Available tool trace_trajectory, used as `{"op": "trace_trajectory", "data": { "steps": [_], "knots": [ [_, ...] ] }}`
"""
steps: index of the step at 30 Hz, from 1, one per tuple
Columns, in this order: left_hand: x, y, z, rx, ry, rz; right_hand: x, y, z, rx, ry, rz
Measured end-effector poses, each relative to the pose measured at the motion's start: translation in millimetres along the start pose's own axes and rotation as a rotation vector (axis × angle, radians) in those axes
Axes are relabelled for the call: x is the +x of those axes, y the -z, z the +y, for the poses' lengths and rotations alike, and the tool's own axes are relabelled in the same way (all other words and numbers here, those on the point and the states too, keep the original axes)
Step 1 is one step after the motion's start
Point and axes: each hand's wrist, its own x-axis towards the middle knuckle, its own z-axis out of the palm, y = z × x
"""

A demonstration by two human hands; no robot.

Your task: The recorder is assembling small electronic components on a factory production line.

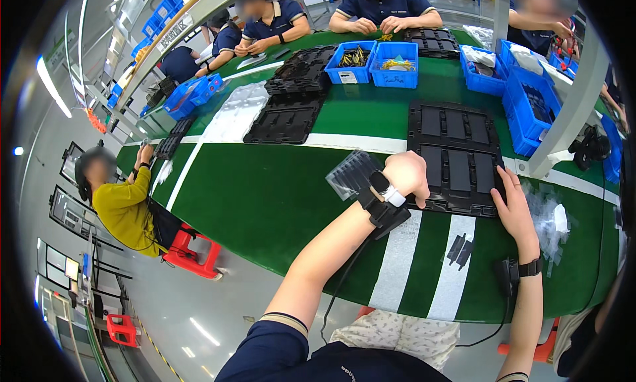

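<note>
A black plastic tray (457, 127), with rows of dark rectangular pieces in its pockets, lies on the green table in front of me. Over its lower left edge my left hand (407, 173) is closed, fingers curled down. Whatever those fingers pinch is hidden by the hand. My right hand (514, 206) lies along the tray's lower right edge, fingers stretched and thumb apart, touching it. A clear plastic piece with ridges (354, 175) sits beside my left wrist. Nearer to me, several small black strips (460, 250) rest on a white tape stripe.
Blue bins (395, 77) with small parts stand across the table; more blue bins (528, 110) line the right, by a grey post (571, 97). Stacked black trays (299, 71) are at far left. Clear film (546, 220) lies right of my hand. Cables trail from both wrists. Co-workers sit around.
</note>
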Motion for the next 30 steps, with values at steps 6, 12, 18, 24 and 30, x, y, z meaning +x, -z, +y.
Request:
{"op": "trace_trajectory", "data": {
  "steps": [6, 12, 18, 24, 30],
  "knots": [
    [-3.6, -0.5, -4.7, -0.006, -0.016, 0.015, 0.6, 1.9, -10.0, 0.006, -0.013, -0.006],
    [-2.2, -2.0, -5.1, -0.021, -0.020, 0.018, 1.2, -0.2, -7.6, 0.004, 0.003, -0.007],
    [-4.9, -0.3, -5.8, -0.030, -0.031, 0.037, 0.8, 2.8, -10.2, 0.001, -0.005, -0.001],
    [-4.1, -0.2, -5.0, -0.033, -0.020, 0.032, 1.3, 0.5, -6.9, 0.003, -0.002, -0.007],
    [-4.0, -0.9, -5.4, -0.039, -0.034, 0.045, -0.5, 1.3, -6.4, -0.001, 0.005, 0.008]
  ]
}}
